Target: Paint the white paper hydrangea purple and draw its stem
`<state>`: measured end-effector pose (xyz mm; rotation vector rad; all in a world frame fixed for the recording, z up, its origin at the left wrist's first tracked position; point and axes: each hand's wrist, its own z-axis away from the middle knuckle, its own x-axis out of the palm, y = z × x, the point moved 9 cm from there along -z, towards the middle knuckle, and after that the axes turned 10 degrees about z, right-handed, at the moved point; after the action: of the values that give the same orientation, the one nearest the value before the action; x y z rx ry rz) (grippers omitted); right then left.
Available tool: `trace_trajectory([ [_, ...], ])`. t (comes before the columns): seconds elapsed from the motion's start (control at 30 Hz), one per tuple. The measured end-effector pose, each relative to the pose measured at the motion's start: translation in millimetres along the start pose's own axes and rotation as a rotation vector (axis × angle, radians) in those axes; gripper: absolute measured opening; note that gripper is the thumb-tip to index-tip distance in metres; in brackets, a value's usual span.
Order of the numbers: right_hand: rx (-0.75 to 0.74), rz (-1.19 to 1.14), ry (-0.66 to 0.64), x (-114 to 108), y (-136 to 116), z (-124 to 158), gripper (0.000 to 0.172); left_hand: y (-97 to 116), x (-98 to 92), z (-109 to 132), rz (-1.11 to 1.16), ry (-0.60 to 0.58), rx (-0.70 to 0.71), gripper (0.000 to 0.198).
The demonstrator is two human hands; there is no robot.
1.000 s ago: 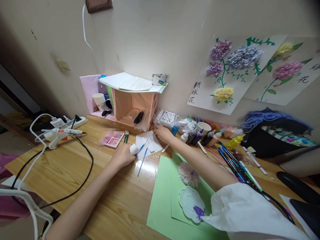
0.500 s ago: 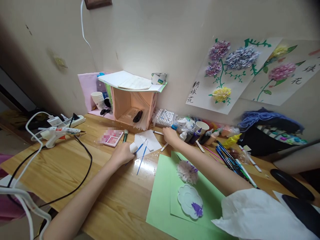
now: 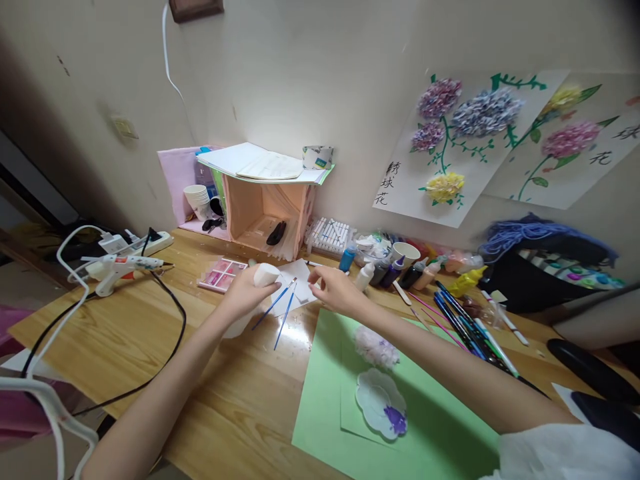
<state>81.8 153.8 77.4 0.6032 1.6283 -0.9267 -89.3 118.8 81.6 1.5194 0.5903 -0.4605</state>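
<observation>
My left hand [image 3: 244,293] is closed around a small white cylinder [image 3: 266,274], held above the table left of the brushes. My right hand [image 3: 336,288] hovers opposite it with curled fingers. Something whitish shows at those fingertips, too small to name. Between the hands, two thin blue paintbrushes [image 3: 284,319] rest against white paper sheets [image 3: 301,272]. Nearer me, on green paper [image 3: 320,407], lie a pale ruffled flower [image 3: 374,347] with purple touches and a white flower-shaped palette [image 3: 373,393] with purple paint.
Paint bottles [image 3: 395,270] and a marker box [image 3: 327,235] line the wall, beside a peach box [image 3: 250,220]. A pink palette [image 3: 223,275] lies behind my left hand. At left are a glue gun [image 3: 117,270] and cables; pens [image 3: 463,327] lie right.
My right hand has come back from the blue bottle by the wall, leftward and nearer me. My left hand has raised the white cylinder slightly and turned it upward.
</observation>
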Motion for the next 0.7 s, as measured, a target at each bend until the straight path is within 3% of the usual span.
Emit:
trace_trajectory([
  [0.07,-0.052,-0.195,-0.07,2.9,-17.0,8.6,0.028,23.4,-2.3,4.7,0.112,0.024,0.046,0.04],
  [0.17,-0.118,-0.705,-0.124,0.0,-41.0,23.4,0.044,66.3,8.0,10.9,0.566,0.006,0.137,0.048],
  [0.23,-0.064,-0.848,-0.033,-11.7,-36.3,35.2,0.042,97.2,26.0,11.6,0.682,-0.06,0.182,0.052],
  [0.3,0.026,-0.865,0.103,-29.1,-14.0,53.4,0.04,135.3,47.0,11.7,0.684,-0.14,0.317,0.054],
  [0.37,0.132,-0.806,0.28,-53.5,26.5,82.1,0.042,172.2,71.0,12.8,0.668,-0.222,0.481,0.056],
  [0.43,0.318,-0.699,0.44,-76.9,86.1,123.7,0.043,199.0,99.7,13.6,0.665,-0.31,0.578,0.054],
  [0.53,0.685,-0.419,0.692,-112.3,188.7,209.6,0.041,218.5,152.0,13.8,0.649,-0.472,0.566,0.043],
  [0.6,0.951,-0.113,0.722,-128.6,246.6,264.1,0.041,223.5,186.1,16.5,0.586,-0.561,0.538,0.038],
  [0.7,1.132,0.019,0.72,-134.1,309.6,309.6,0.04,226.9,229.6,26.1,0.427,-0.67,0.531,0.033],
])
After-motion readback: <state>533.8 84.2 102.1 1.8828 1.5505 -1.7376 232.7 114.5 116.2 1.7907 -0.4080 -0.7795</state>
